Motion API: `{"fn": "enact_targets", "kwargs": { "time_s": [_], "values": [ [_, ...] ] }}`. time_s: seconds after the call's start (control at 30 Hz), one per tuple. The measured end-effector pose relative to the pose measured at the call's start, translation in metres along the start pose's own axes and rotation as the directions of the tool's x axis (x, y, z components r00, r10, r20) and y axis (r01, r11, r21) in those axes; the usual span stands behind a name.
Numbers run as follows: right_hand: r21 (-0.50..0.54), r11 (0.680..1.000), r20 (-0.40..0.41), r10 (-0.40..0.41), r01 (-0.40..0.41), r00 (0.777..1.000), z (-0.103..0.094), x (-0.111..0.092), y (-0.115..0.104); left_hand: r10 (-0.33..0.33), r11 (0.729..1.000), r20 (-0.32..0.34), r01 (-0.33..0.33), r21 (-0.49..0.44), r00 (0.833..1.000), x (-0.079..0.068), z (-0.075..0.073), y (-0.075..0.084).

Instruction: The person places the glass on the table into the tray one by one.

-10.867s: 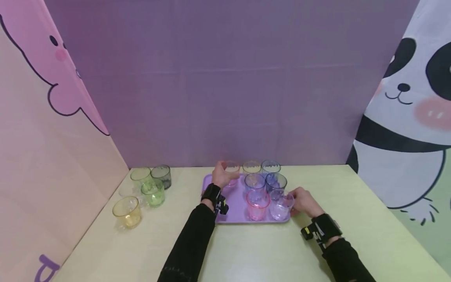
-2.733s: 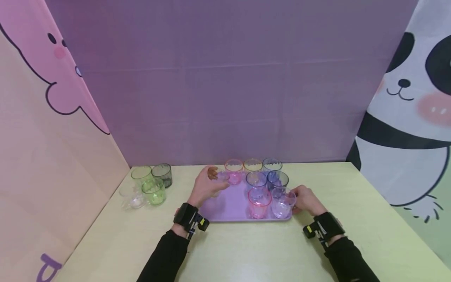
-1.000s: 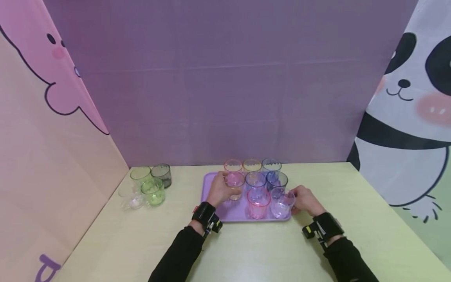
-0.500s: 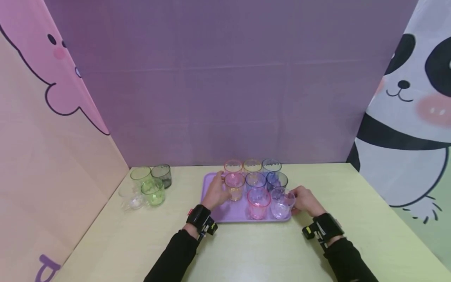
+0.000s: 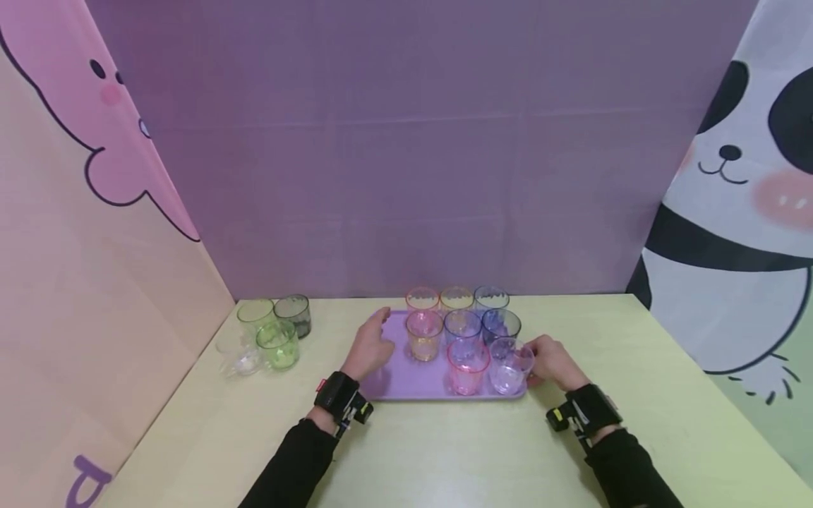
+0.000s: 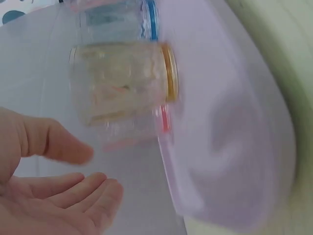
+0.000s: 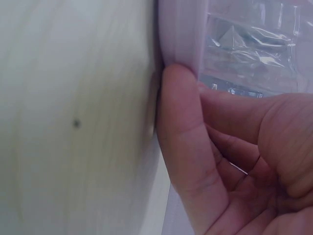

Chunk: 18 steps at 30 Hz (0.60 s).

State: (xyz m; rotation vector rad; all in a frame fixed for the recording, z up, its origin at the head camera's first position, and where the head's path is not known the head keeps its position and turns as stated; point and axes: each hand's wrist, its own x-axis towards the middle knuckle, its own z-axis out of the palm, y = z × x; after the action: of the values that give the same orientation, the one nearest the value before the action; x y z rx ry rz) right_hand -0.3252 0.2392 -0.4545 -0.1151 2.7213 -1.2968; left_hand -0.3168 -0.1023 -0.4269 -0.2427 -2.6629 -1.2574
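My left hand [image 5: 368,349] hovers over the left part of the purple tray [image 5: 413,379], fingers loosely extended and holding nothing. Just right of it stands a yellow-tinted glass [image 5: 424,346], upright on the tray; the left wrist view shows a gap between the hand [image 6: 58,181] and this glass [image 6: 122,78]. Behind it is a pink glass [image 5: 422,300]. My right hand [image 5: 554,363] grips the tray's right edge, close to a clear glass [image 5: 510,374]. In the right wrist view its fingers [image 7: 183,107] meet the tray rim [image 7: 181,34].
The tray also bears a front pink glass [image 5: 466,374], blue-toned glasses [image 5: 462,324] and a yellow-rimmed one [image 5: 456,298]. Left on the table stand a green glass [image 5: 277,346], a yellow-green one [image 5: 254,315], a dark grey one [image 5: 294,315] and clear ones [image 5: 240,358].
My left hand set the pink glass at the tray's back left, then brought the yellow glass from the table's left. It has released that glass and drawn back left. My right hand stays put.
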Motion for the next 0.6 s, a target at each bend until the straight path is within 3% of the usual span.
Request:
{"fn": "enact_targets", "kwargs": {
  "time_s": [0.27, 0.6],
  "values": [
    [0.015, 1.0, -0.001, -0.016, 0.016, 1.0, 0.0, 0.0, 0.002, 0.02, 1.0, -0.106, -0.021, -0.01, 0.994, -0.01, -0.027, -0.011],
    [0.015, 1.0, -0.001, -0.015, 0.015, 1.0, -0.001, 0.0, 0.002, -0.041, 0.999, -0.169, 0.041, -0.004, 0.985, -0.021, -0.062, -0.027]
  ]
}}
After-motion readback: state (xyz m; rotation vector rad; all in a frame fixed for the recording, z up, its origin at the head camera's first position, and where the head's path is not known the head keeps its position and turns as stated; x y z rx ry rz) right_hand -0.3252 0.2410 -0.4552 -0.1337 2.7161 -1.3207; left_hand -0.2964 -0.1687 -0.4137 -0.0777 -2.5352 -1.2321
